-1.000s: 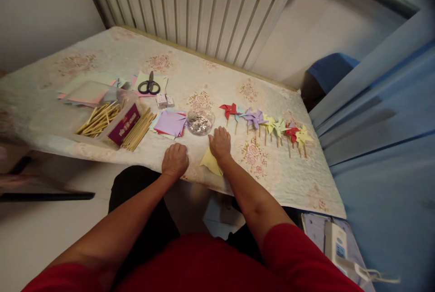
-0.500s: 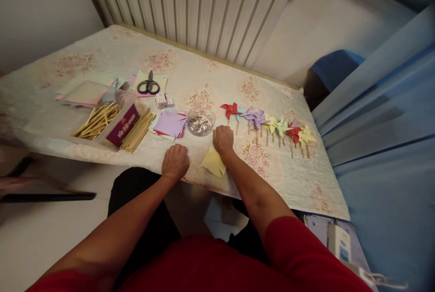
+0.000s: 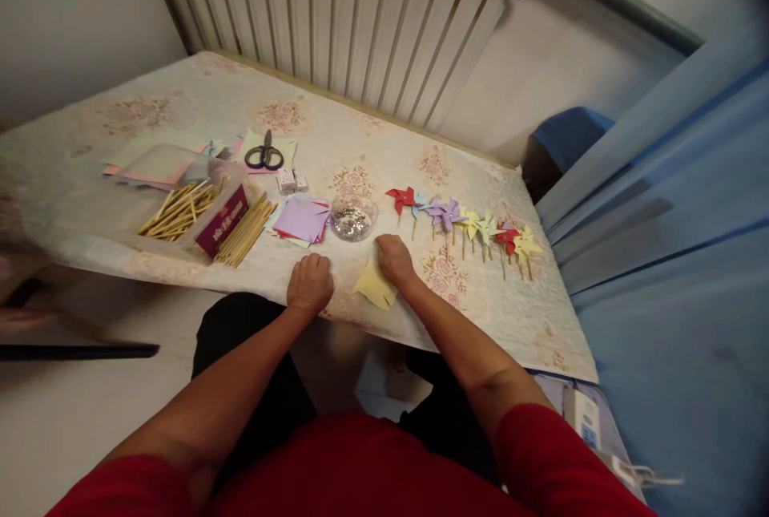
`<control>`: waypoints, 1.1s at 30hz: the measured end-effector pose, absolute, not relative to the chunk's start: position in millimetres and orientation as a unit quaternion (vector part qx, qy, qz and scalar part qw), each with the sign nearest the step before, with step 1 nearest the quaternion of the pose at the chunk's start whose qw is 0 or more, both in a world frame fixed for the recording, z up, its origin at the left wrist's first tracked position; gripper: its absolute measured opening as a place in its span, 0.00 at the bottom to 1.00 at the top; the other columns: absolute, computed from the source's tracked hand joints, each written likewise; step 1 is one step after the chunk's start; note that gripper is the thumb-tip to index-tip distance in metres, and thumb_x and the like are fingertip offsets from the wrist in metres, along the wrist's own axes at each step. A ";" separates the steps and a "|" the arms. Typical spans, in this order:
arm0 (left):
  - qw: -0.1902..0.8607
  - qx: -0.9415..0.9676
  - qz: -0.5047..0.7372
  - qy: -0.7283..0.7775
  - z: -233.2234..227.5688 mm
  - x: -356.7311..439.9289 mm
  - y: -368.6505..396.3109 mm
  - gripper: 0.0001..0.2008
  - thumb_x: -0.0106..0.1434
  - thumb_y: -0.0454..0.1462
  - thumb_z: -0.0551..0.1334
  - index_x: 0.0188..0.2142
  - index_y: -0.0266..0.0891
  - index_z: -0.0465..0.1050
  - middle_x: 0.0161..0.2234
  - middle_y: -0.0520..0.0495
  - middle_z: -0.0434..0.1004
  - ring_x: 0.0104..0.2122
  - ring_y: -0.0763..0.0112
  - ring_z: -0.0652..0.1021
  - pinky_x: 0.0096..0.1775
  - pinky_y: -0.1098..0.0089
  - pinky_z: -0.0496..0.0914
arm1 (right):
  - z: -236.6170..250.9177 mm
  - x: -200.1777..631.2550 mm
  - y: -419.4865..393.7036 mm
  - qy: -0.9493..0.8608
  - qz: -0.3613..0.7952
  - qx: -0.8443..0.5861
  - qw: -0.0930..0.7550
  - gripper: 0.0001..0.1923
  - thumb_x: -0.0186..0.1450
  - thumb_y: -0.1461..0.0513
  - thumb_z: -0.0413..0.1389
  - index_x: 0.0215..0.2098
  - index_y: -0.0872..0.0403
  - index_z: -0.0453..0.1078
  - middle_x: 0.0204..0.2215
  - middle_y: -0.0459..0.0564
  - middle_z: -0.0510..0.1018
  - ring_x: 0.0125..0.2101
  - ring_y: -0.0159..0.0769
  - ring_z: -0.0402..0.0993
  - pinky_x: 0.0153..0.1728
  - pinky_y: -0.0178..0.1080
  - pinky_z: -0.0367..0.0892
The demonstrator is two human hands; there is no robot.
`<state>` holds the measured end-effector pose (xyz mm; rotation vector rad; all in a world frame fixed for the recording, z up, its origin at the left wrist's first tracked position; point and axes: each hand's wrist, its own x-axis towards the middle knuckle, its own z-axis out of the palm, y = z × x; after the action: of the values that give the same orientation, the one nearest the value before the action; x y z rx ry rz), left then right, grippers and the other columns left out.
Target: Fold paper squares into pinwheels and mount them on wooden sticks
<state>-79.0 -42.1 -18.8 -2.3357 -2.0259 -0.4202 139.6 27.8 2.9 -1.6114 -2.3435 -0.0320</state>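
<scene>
Pinning the yellow paper (image 3: 373,286) flat on the worktop (image 3: 336,140) with our right hand (image 3: 393,257), fingers curled together, we rested our left hand (image 3: 310,282) fisted beside it.

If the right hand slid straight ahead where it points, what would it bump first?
Probably the small glass bowl of shiny bits, just beyond the right hand, though depth is hard to judge.

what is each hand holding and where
The right hand rests on the far corner of the yellow paper, pressing rather than gripping it. The left hand is a closed fist on the table, nothing visible in it.
</scene>
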 end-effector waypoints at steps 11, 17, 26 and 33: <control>0.009 -0.747 -0.132 -0.651 -18.6 -78.8 -41.7 0.07 0.63 0.33 0.53 0.37 0.37 0.69 0.39 0.37 0.71 0.42 0.53 0.70 0.43 0.57 0.62 | -28.6 95.3 19.9 -0.746 -0.074 -0.639 0.175 0.13 0.67 0.70 0.46 0.45 0.57 0.70 0.50 0.61 0.72 0.47 0.50 0.64 0.47 0.48 0.60; 0.004 -0.749 -0.132 -0.650 -21.1 -79.6 -41.3 0.06 0.63 0.34 0.55 0.37 0.37 0.69 0.38 0.37 0.71 0.42 0.53 0.71 0.43 0.57 0.62 | -29.2 93.8 25.4 -0.738 -0.066 -0.649 0.172 0.14 0.67 0.69 0.46 0.46 0.57 0.70 0.54 0.63 0.71 0.49 0.52 0.64 0.48 0.51 0.60; 0.008 -0.746 -0.137 -0.651 -22.0 -79.0 -41.8 0.06 0.63 0.33 0.55 0.37 0.37 0.69 0.38 0.37 0.70 0.42 0.53 0.71 0.42 0.57 0.63 | -29.5 94.0 37.9 -0.722 -0.050 -0.669 0.170 0.15 0.68 0.69 0.45 0.47 0.59 0.69 0.55 0.64 0.70 0.55 0.51 0.61 0.53 0.50 0.56; 0.018 -0.749 -0.131 -0.650 -22.9 -79.4 -41.8 0.05 0.62 0.33 0.55 0.36 0.37 0.69 0.38 0.38 0.71 0.41 0.54 0.70 0.42 0.57 0.63 | -30.5 95.9 48.3 -0.718 -0.071 -0.671 0.171 0.14 0.67 0.69 0.45 0.45 0.58 0.69 0.53 0.65 0.71 0.52 0.51 0.63 0.50 0.50 0.57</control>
<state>-79.4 -41.8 -22.9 -2.3256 -2.0184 -0.4069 95.9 48.3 -30.5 -1.9044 -2.0391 -0.2012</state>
